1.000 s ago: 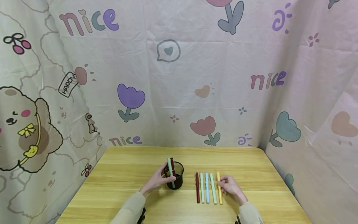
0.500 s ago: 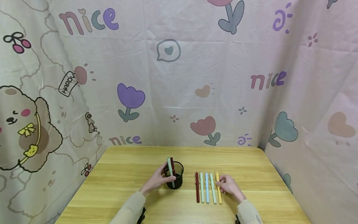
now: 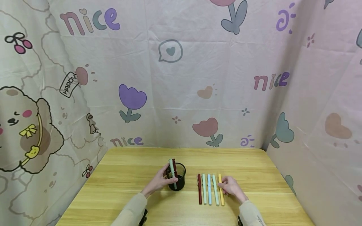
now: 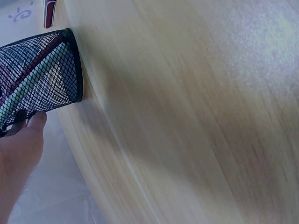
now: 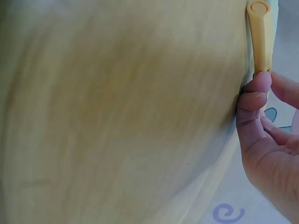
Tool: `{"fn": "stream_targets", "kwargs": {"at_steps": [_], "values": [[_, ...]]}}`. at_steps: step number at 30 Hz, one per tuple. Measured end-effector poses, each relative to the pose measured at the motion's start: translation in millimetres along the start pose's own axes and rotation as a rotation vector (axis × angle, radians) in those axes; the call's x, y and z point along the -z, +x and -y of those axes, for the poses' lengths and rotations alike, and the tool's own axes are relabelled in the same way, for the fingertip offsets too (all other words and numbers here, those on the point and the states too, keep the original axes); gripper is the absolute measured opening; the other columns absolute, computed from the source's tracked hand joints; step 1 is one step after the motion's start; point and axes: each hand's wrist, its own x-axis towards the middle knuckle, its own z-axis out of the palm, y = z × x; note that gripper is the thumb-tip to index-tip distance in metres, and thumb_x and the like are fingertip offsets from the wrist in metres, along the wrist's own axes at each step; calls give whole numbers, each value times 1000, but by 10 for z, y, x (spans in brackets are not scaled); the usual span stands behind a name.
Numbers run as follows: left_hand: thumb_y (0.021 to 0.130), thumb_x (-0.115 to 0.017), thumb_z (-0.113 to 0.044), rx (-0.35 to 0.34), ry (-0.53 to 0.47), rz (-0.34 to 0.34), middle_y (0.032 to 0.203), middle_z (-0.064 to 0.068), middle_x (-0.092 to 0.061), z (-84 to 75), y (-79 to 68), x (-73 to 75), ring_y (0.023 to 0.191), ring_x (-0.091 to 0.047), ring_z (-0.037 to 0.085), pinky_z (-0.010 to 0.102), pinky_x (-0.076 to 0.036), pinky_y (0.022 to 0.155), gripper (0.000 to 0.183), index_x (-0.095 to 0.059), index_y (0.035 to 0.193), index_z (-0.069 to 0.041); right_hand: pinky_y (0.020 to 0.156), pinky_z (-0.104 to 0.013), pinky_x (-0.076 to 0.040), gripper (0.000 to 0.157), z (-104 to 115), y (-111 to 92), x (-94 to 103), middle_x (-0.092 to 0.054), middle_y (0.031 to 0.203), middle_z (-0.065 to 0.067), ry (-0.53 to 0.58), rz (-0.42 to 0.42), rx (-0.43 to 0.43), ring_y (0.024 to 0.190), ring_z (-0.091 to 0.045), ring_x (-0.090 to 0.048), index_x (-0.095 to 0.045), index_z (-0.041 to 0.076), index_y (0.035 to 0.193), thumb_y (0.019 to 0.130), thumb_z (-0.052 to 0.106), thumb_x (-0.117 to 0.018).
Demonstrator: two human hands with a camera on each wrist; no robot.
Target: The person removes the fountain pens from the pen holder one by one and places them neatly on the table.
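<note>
One yellow pen point(image 3: 222, 198) in right hand's point(image 3: 231, 186) pinch, mesh cup point(image 3: 181, 185) within left hand's point(image 3: 159, 181) grip

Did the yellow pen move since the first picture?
Yes, the yellow pen shifted slightly left: in the head view, its top end is now nearer the neighbouring light green pen, which stayed put.
</note>
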Motion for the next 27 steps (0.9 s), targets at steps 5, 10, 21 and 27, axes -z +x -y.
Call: {"fn": "stream_targets", "kwargs": {"at_steps": [5,10,21,27], "values": [[91,-76,-29,4,6,3,163,31,-21,5,-3,4,151,-20,50,68,-23,121,100,-12,160,3,49,-25,-51,15,12,1,-1,-58,74,-7,-8,-6,-8,55,-14,-55,-58,-3,99,93,6,-68],[90,-76,-29,6,5,2,164,30,-21,9,2,4,151,-21,50,67,-23,121,100,-12,160,2,49,-25,-51,16,22,-5,-2,-58,74,-7,-3,-4,-15,55,-14,-55,-58,-3,99,92,6,-69],[90,-77,-28,1,2,-5,164,29,-22,3,-2,3,151,-22,49,66,-23,121,99,-13,160,2,49,-25,-52,17,19,-8,-1,-59,73,-7,-7,-1,-12,54,-13,-55,-59,-3,99,92,8,-70],[90,-77,-29,7,7,-6,164,30,-21,11,-11,6,151,-22,50,67,-24,121,99,-14,160,1,49,-25,-52,18,6,-15,-3,-59,73,-7,-8,-3,2,54,-14,-56,-58,-4,99,91,8,-71]]}}
